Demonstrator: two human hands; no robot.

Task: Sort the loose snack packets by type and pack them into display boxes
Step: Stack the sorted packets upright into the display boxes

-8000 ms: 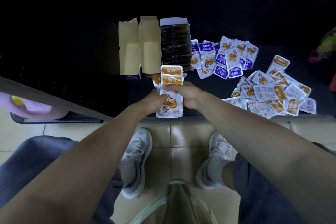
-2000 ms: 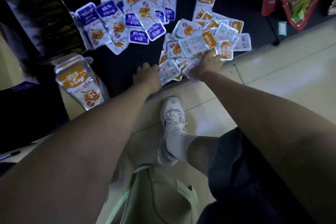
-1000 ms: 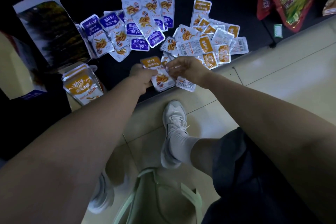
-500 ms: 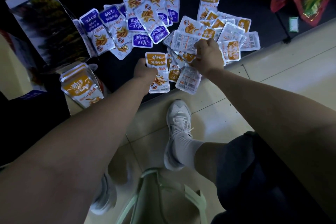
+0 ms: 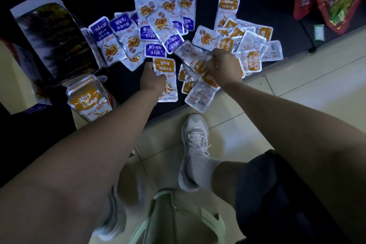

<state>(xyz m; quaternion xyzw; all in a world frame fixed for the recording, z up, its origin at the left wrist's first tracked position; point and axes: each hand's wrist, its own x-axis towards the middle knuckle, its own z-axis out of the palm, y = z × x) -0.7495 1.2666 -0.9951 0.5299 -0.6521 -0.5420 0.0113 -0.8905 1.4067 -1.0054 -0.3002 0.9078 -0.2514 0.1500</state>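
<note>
Gripping orange-banded packet [image 5: 166, 67], left hand [image 5: 152, 79]; right hand [image 5: 225, 67] pinching blurred packet [image 5: 189, 52] above orange pile [image 5: 252, 45].

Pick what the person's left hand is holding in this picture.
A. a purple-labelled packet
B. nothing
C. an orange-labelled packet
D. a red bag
C: the left hand grips an orange-labelled packet with its fingers curled round the packet's left edge, while the right hand pinches a blurred packet.
</note>
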